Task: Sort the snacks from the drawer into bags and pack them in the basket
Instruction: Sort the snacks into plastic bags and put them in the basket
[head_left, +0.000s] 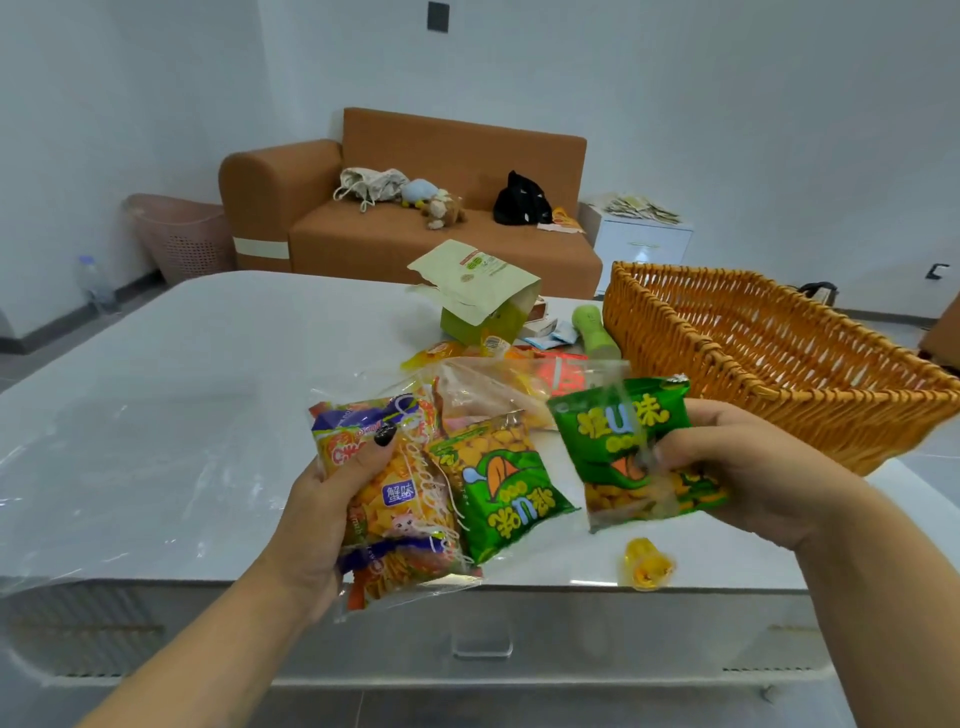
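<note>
Where the white table (208, 364) runs toward the viewer, its near edge drops to a drawer front whose clear handle (482, 649) is only faintly visible, and a sheet of clear plastic (78, 467) on the left blends into the glossy top. At far right the woven wicker basket (753, 353) stands on the table, its right end cut off by the frame; nothing shows inside from this angle. Behind the hands lies a pile of loose snacks (519, 364) under crinkled film, too jumbled to name singly, with a pale green paper bag (478, 291) tipped over beyond it. The left hand (332, 499) grips a clear bag of orange cracker packs (395, 499), thumb curled over the top, fingers hidden underneath. A green biscuit packet (498, 493) leans against that bag, just beside it. The right hand (737, 462) holds a second green biscuit packet (628, 447), apparently through a thin clear bag, fingers curled round its side. A small yellow jelly cup (647, 564) sits near the table edge.
</note>
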